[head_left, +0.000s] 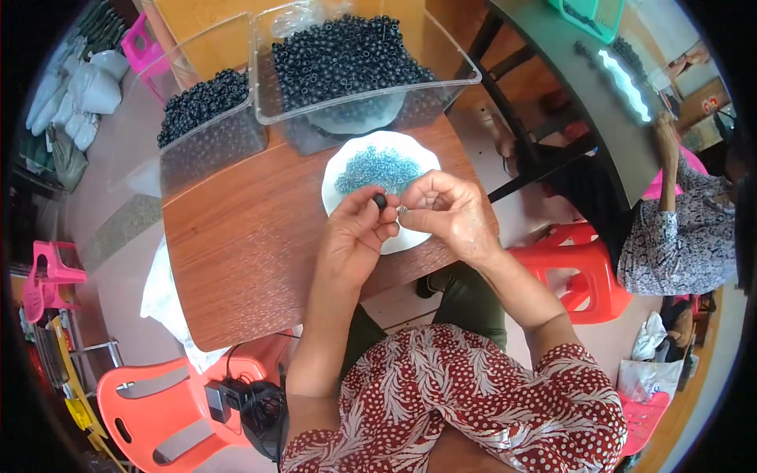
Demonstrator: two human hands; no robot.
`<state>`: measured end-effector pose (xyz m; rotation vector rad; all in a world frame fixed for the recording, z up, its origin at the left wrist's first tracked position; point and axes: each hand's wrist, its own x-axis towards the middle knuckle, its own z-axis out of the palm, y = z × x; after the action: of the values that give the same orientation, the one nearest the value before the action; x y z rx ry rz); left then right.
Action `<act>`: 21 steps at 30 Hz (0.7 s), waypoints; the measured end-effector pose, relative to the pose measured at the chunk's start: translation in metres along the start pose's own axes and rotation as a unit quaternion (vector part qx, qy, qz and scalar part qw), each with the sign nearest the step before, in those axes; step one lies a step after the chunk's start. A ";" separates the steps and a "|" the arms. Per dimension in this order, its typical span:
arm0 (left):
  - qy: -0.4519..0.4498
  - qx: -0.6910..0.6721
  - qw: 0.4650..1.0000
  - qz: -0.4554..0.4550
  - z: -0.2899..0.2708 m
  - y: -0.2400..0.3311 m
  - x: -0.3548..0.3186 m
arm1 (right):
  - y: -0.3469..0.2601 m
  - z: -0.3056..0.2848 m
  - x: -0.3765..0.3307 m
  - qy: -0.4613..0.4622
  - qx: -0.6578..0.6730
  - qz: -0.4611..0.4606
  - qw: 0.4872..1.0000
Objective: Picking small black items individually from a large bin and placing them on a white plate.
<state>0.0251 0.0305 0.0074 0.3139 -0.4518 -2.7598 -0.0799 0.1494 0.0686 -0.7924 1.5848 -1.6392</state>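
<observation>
Above the near side of a white plate, my left hand pinches a small round black piece between thumb and fingertips. Close beside it, my right hand has its thumb and forefinger pressed together on a tiny shiny piece, too small to name. A heap of small light-blue, glassy pieces lies on the plate under my fingers. Beyond it, a clear plastic bin holds a mass of black ring-like pieces.
A second clear bin with black pieces stands at the left of the brown table. Red stools and an orange chair surround it. At right, another person reaches over a dark table with a green basket.
</observation>
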 end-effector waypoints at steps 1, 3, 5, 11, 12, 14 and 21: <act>-0.002 -0.003 1.000 0.002 0.001 0.000 0.000 | 0.000 0.002 0.000 0.005 0.012 -0.009 1.000; 0.003 -0.004 1.000 -0.009 0.003 0.000 0.000 | 0.000 0.002 0.000 0.010 0.021 -0.018 1.000; 0.007 -0.002 1.000 -0.003 0.004 -0.002 0.000 | 0.003 0.000 0.000 -0.006 0.084 -0.034 0.996; 0.015 0.044 0.998 0.049 0.006 -0.004 -0.007 | 0.001 0.006 -0.001 -0.009 0.072 -0.014 0.997; 0.015 0.055 0.996 0.062 0.007 -0.004 -0.008 | 0.001 0.006 -0.001 -0.009 0.070 -0.014 0.997; 0.013 0.066 0.995 0.076 0.006 -0.006 -0.009 | 0.002 0.007 -0.001 -0.022 0.033 -0.033 0.999; 0.009 0.103 0.988 0.118 0.010 -0.006 -0.009 | -0.002 0.010 -0.004 -0.006 -0.039 -0.084 0.996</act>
<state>0.0292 0.0422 0.0160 0.3119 -0.7238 -2.4833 -0.0700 0.1470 0.0712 -0.9977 1.6193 -1.6935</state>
